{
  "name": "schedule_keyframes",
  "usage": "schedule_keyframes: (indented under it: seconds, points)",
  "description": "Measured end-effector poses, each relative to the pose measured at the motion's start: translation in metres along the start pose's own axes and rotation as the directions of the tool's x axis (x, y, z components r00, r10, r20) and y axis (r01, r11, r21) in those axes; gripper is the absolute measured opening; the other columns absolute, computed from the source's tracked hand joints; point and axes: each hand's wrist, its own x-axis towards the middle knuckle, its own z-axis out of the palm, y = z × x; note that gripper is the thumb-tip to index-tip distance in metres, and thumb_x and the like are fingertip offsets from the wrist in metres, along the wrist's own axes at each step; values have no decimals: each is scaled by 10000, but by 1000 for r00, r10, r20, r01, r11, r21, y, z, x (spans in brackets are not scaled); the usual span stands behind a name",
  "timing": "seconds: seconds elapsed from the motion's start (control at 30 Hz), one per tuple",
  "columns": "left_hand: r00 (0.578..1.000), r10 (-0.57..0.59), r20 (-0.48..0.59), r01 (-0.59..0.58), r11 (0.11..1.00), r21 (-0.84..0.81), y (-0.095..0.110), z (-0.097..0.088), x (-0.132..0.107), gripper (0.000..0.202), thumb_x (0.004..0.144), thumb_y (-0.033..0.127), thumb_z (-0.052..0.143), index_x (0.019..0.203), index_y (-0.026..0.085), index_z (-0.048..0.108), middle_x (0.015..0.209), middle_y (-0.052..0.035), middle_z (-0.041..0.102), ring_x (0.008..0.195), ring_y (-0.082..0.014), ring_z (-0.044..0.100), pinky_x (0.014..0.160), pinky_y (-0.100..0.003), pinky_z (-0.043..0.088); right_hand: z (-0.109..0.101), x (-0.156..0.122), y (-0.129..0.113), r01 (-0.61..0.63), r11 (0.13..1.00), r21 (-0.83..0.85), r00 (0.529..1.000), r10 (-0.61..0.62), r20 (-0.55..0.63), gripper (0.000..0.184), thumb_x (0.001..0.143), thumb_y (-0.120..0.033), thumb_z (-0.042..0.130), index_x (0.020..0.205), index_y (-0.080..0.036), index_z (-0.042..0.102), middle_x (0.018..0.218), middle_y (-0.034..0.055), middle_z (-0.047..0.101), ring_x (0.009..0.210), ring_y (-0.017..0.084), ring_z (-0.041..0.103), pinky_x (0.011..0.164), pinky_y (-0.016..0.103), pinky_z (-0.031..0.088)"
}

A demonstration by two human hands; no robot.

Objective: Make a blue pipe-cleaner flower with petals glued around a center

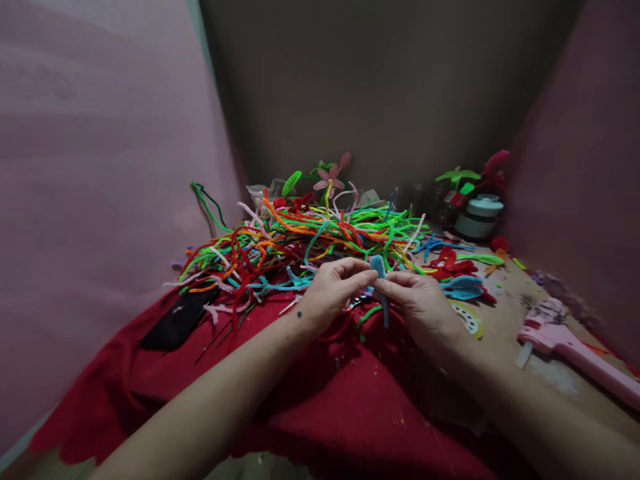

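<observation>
- Both hands meet in the middle, pinching the same blue pipe cleaner [379, 268] between them.
- Left hand [333, 288]: fingers curled in narrow, thumb and fingertips clamped on the left side of the blue loop.
- Right hand [424, 303]: same deal, fingers closed tight, gripping it from the right. The loose tail of the pipe cleaner hangs down just below the right fingertips.
- Right behind the fingers is a big messy pile of pipe cleaners [320, 237], green, orange, red, white, you name it.
- Beyond the pile, well past the fingertips, a pink flower [331, 175] sticks up.
- Under the hands and wrists there's a red cloth [325, 400].
- Just right of the right fingers are some blue loops [463, 288] lying flat, and farther out that way a pink glue gun [565, 340].
- Back and to the right of the fingers sits a white jar [483, 217].
- Well left of the left fingers, a flat black thing [177, 320] lies on the cloth, can't tell what it is.
</observation>
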Motion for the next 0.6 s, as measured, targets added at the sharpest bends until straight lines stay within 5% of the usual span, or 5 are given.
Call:
schedule_keyframes:
  seconds: [0.3,0.6]
  points:
    - [998,-11,-60,10,1000,-17,-2,-1,-2,266,642,369,689,659,115,614,536,43,487,470,-47,350,467,-203,265,1,-4,3,-87,984,153,976,54,210,108,687,-265,697,646,-167,674,600,-4,613,515,107,513,591,281,419]
    - [994,51,-99,-52,999,-9,-12,5,0,201,666,312,662,682,117,618,567,40,499,506,-58,390,499,-199,320,0,-2,9,2,998,-58,997,3,78,229,680,-313,679,545,-154,583,534,-33,495,498,85,407,543,244,358]
